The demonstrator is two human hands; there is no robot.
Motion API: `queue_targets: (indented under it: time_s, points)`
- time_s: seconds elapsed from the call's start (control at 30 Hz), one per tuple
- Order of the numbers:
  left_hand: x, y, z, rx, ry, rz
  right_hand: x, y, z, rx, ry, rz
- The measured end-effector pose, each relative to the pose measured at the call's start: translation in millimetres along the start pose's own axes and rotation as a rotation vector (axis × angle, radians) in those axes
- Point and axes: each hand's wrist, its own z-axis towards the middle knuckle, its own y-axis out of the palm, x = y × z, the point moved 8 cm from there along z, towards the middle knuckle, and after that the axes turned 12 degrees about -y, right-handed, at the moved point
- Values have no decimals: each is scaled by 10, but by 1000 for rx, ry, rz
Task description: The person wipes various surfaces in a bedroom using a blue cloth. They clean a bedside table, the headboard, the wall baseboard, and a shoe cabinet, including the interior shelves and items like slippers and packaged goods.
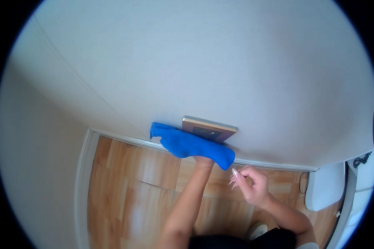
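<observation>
A blue cloth [195, 146] drapes over my left hand [203, 161], hiding its fingers; only the wrist and a bit of the hand show below it. The cloth lies along the lower edge of a brown socket plate [214, 132] with a pale gold rim, mounted on the wall. One end of the cloth sticks out left past the plate, the other hangs at its lower right. Just right of the cloth, my right hand [255, 185] hovers in the air, fingers loosely curled and apart, with nothing in them.
The pale wall [237, 62] fills the upper view and meets another wall at a left corner. A white baseboard [131, 139] runs above the wood floor [153, 203]. At the right stands a white rounded object [327, 186] beside a dark coiled cord [362, 159].
</observation>
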Motion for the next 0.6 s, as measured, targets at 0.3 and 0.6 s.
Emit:
queue_targets:
  time_s: [0.3,0.6]
  points:
    - [574,164,-131,26,-357,-378,-24,57,33,4,24,-41]
    - [623,-964,-238,117,-804,-747,-199,449,277,-236,-105,-143]
